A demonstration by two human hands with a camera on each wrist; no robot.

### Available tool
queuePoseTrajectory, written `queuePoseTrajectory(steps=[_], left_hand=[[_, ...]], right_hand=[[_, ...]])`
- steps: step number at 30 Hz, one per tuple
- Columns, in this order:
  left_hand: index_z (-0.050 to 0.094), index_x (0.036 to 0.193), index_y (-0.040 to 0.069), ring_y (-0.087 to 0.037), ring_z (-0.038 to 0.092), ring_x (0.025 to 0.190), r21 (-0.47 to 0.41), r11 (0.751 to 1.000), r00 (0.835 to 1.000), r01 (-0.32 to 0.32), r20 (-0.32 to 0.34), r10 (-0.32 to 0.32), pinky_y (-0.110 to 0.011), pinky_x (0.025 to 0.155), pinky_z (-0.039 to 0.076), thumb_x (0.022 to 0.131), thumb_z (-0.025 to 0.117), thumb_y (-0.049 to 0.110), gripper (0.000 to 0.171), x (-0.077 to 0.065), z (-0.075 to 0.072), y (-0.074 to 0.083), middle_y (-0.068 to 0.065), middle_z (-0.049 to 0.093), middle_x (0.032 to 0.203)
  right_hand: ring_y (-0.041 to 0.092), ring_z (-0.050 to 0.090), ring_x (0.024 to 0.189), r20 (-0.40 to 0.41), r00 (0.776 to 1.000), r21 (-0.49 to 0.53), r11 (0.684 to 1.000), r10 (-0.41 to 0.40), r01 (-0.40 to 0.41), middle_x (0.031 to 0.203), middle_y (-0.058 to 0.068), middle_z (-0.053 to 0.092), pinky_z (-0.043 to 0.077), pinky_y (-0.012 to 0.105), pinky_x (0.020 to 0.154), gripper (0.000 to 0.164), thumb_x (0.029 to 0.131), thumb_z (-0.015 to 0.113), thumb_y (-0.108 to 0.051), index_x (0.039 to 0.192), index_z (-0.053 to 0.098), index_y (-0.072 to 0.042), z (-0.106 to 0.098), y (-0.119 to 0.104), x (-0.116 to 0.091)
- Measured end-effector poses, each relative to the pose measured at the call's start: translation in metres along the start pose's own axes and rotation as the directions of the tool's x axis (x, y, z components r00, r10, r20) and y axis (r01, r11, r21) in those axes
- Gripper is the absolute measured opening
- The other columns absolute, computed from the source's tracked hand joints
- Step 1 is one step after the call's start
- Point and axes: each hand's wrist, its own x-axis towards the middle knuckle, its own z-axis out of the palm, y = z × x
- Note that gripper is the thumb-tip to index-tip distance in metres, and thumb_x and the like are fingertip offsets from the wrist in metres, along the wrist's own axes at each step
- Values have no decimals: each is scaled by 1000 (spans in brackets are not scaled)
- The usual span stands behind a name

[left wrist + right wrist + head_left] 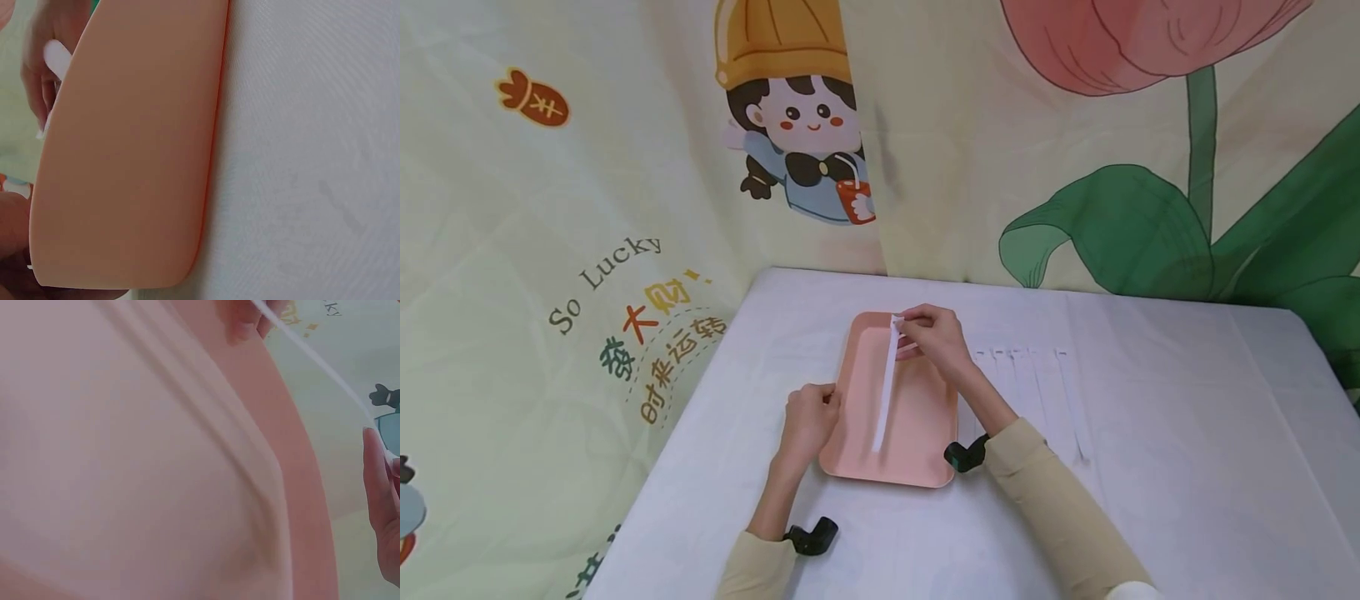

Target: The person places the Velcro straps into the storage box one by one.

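Note:
A pink tray (pixel 917 433) stands on the table, its long side running away from me. On the tray's left edge my left hand (pixel 811 417) has its fingers curled, gripping the rim; the left wrist view shows the tray's outer wall (pixel 131 156) close up. Over the far part of the tray, my right hand (pixel 934 337) pinches one end of a long white cable tie (pixel 886 396). From the fingers the tie slants down across the tray toward me. In the right wrist view the right hand (pixel 382 506) holds the thin tie (pixel 319 359) at the frame's edge.
Several more white cable ties (pixel 1062 353) lie in a row on the white tablecloth (pixel 1187 433) right of the tray, partly behind the right forearm. A printed cloth backdrop (pixel 940 167) rises at the table's far and left edges. Each wrist wears a black camera (pixel 814 536).

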Motion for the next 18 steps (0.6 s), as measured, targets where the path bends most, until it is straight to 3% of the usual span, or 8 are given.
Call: queuePoseTrajectory(steps=[7,13,18], left_hand=[[71,120,-11,-15,61,61,-34,999,1000,24,12,-24,-24,53,47,98,61,2,27,-1,-1,-1,-27,75,105],[72,119,-10,-14,59,59,-33,999,1000,26,4,-26,-23,52,45,98,61,2,27,0,0,-1,-25,76,101],[74,116,-9,-18,66,68,-10,999,999,30,-24,-31,-28,58,52,97,63,4,25,-1,-2,-1,-24,76,101]], right_hand=[[28,74,73,6,1000,-3,1000,31,-31,93,18,74,59,58,79,20,95,71,-4,112,69,6,14,8,5],[45,73,84,45,997,-4,998,57,-57,93,18,72,58,59,83,20,96,70,-6,112,67,6,25,13,11],[50,72,89,39,996,5,997,81,-82,88,15,72,57,60,84,21,96,69,-5,113,68,6,37,15,18]])
